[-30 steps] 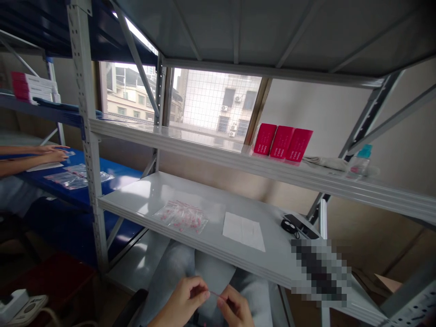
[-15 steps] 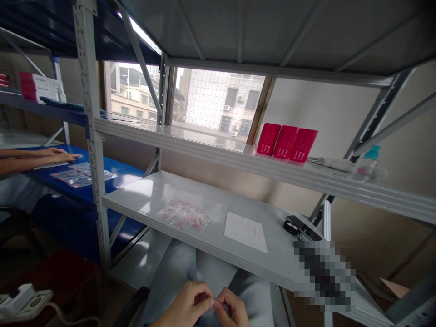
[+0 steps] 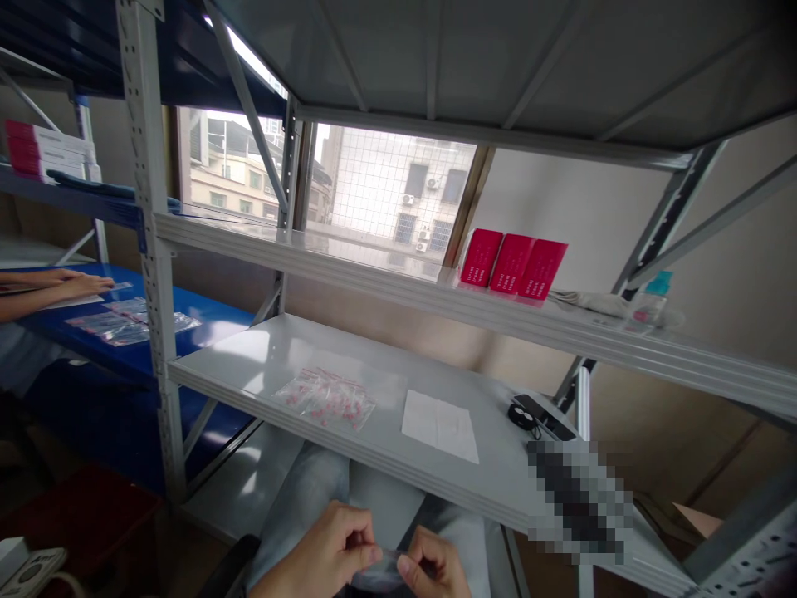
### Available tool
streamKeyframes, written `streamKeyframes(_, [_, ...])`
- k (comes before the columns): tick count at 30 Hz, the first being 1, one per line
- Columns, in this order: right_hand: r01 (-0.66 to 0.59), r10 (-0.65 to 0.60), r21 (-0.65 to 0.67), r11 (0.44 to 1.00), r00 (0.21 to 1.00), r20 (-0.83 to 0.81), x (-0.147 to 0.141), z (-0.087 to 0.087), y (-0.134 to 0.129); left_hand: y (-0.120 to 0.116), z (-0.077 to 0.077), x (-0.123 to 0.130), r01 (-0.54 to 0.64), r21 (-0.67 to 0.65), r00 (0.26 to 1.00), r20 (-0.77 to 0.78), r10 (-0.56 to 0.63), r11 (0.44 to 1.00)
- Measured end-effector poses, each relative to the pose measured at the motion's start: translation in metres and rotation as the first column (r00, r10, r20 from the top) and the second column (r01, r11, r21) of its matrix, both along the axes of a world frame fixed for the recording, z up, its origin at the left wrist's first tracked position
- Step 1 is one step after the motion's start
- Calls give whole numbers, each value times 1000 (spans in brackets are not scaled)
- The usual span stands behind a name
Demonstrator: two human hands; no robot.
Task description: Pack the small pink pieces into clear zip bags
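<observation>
The left hand [image 3: 315, 552] and right hand [image 3: 432, 566] are close together, fingertips pinching what appears to be a small clear plastic bag [image 3: 381, 573], low at the view's edge above pale jeans [image 3: 305, 490]. A heap of clear pink-filled bags [image 3: 327, 399] lies on the white steel shelf [image 3: 261, 349] ahead.

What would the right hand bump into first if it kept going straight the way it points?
Probably the small clear plastic bag, which the right hand already seems to pinch at its edge. Just beyond the bag is the left hand, though the depth is hard to judge.
</observation>
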State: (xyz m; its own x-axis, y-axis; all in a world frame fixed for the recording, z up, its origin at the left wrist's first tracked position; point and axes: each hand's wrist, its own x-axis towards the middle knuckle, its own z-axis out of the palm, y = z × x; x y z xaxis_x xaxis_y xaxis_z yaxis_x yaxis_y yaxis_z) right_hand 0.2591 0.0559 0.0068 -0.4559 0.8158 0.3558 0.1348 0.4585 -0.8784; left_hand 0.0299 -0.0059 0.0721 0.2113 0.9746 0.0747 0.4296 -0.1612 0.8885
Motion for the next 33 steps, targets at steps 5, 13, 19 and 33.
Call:
streamKeyframes(5, [140,-166,-298,944,984,-63,36,-3,7,43,65,-54,48,95,997,51,-53,994])
streamKeyframes(13, [98,-130,-380,920,990,-60,21,-13,4,181,117,-119,-122,230,871,-442,215,966])
streamKeyframes(19, [185,-172,-204,961,982,80,31,-19,12,182,93,-103,-214,423,709,-553,438,880])
streamKeyframes(33, [186,-167,-48,981,947,274,25,-20,10,148,48,-87,-289,224,614,-703,360,931])
